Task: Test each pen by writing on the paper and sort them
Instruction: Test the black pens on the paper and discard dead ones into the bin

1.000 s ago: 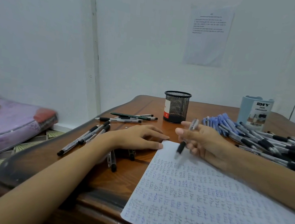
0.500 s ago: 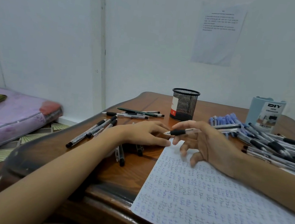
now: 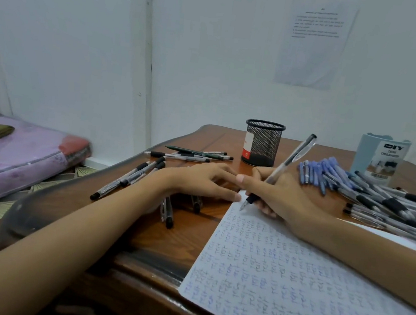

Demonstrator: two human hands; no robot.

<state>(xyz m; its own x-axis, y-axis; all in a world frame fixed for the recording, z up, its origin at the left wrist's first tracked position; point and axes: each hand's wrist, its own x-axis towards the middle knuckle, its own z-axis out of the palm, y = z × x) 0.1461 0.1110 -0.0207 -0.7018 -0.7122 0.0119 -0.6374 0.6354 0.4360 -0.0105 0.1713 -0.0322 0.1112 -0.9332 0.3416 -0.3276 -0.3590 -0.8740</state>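
Observation:
My right hand grips a clear pen with a black grip in a writing hold, its tip down on the top left corner of the white paper, which is covered in small blue and black marks. My left hand rests flat on the wooden table, fingers straight, its fingertips at the paper's corner next to the pen tip. Under and beside that hand lie several sorted black-tipped pens. A large pile of blue-capped and black-grip pens lies to the right.
A black mesh pen cup stands at the back of the table, with a few pens lying left of it. A light blue desk organizer box stands at the back right. A purple mattress lies on the floor, left.
My right hand turned the pen from lying sideways between its fingers to an upright writing hold and brought its tip down onto the paper's corner. My left hand stayed in place.

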